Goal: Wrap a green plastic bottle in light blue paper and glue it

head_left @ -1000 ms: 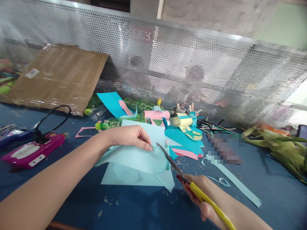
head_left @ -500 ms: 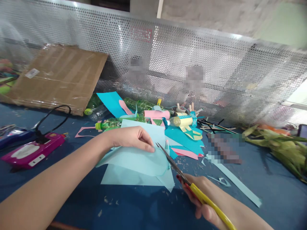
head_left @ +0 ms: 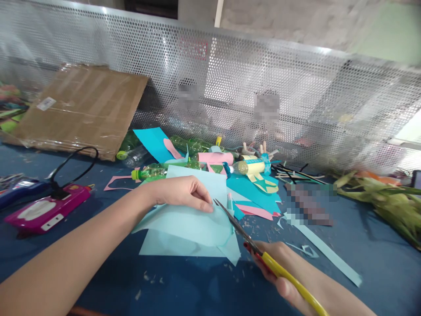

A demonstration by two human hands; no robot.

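My left hand [head_left: 182,191] pinches a light blue paper sheet [head_left: 194,221] and holds it a little above the blue table. My right hand [head_left: 283,267] grips yellow-handled scissors [head_left: 259,250]. Their blades point up and left, and the tips reach the sheet's right edge close to my left fingertips. A curved cut runs along that edge. More light blue paper [head_left: 177,245] lies flat underneath.
Behind the sheet lie green plastic bottles [head_left: 158,169], teal and pink paper scraps [head_left: 253,193] and a star cutout. A pink device with a black cable [head_left: 46,210] sits at left, cardboard [head_left: 82,107] leans on the perforated metal screen, green husks [head_left: 388,199] lie at right, and a paper strip [head_left: 329,252] nearby.
The scissors and my right hand have shifted very slightly; the sheet's cut edge has curled a little more. My left hand stays pinched on the paper.
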